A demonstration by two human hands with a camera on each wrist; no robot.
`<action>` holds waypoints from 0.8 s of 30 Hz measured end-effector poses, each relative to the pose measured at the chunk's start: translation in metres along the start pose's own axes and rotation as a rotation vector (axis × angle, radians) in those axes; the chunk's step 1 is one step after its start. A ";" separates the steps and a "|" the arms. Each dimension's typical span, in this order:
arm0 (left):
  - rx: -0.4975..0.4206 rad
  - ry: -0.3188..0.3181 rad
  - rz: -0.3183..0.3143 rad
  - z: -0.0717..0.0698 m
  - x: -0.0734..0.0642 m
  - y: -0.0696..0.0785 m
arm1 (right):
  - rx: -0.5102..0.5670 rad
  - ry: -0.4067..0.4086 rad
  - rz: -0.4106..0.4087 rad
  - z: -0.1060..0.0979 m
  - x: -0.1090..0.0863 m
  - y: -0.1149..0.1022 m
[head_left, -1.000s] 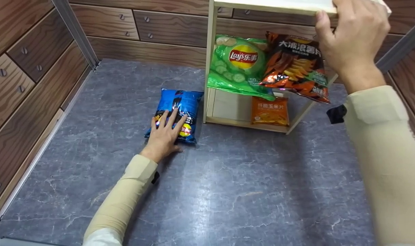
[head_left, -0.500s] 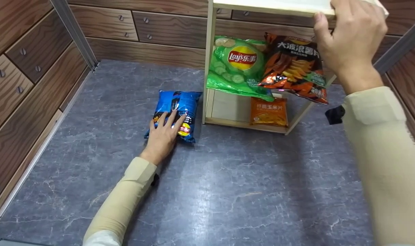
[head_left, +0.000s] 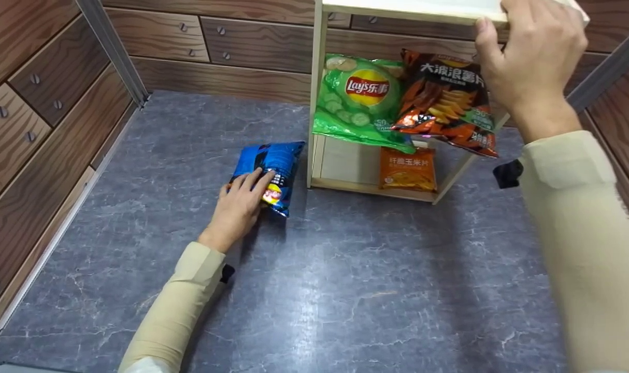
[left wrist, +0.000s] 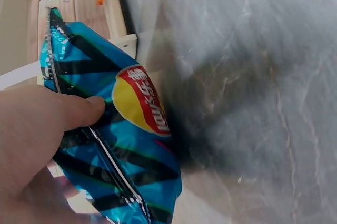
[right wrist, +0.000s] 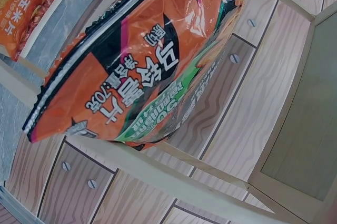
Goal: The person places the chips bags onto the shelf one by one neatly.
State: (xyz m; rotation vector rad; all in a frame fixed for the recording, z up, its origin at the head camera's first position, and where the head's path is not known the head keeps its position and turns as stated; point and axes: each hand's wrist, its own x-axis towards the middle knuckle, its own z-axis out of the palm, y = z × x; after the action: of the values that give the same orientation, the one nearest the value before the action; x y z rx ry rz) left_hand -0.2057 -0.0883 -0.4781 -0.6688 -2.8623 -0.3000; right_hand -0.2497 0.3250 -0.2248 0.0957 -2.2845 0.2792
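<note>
My left hand [head_left: 234, 210] grips a blue Lay's chip bag [head_left: 273, 158] by its near left side, left of the wooden shelf rack [head_left: 418, 13]. The bag is tilted, its near edge raised. In the left wrist view, the thumb presses on the bag [left wrist: 142, 166] beside its back seam; the other fingers are mostly hidden. My right hand [head_left: 537, 67] holds the rack's top board at its front right edge, thumb on the front. Below that hand, an orange-and-black chip bag [head_left: 449, 98] leans out of the upper level beside a green Lay's bag [head_left: 363, 98].
An orange corn chip bag [head_left: 408, 171] lies on the rack's bottom level. The rack stands on a grey marbled surface [head_left: 335, 290]. Panels with a wood drawer print [head_left: 262, 46] form the walls, with metal posts [head_left: 112, 52] at the corners.
The left hand has gone from lying spread on the blue chip bag to gripping it. The bag's near side has lifted and shifted slightly left. The right hand stays on the rack.
</note>
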 end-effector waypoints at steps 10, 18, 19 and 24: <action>-0.098 0.211 0.045 -0.012 -0.001 -0.003 | -0.007 -0.009 0.003 0.000 0.000 0.001; -0.173 0.259 -0.007 -0.024 0.006 -0.002 | -0.013 -0.013 0.010 0.000 0.000 0.001; -0.181 0.265 -0.018 -0.026 0.007 -0.002 | -0.013 -0.011 0.009 0.000 0.000 0.000; -0.170 0.328 -0.038 -0.034 0.011 -0.003 | -0.010 0.005 -0.003 0.000 0.001 -0.003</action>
State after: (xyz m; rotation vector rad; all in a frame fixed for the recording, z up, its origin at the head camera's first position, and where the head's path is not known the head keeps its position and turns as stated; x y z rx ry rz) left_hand -0.2126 -0.0947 -0.4430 -0.5363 -2.5567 -0.6039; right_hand -0.2494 0.3226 -0.2238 0.0933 -2.2805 0.2661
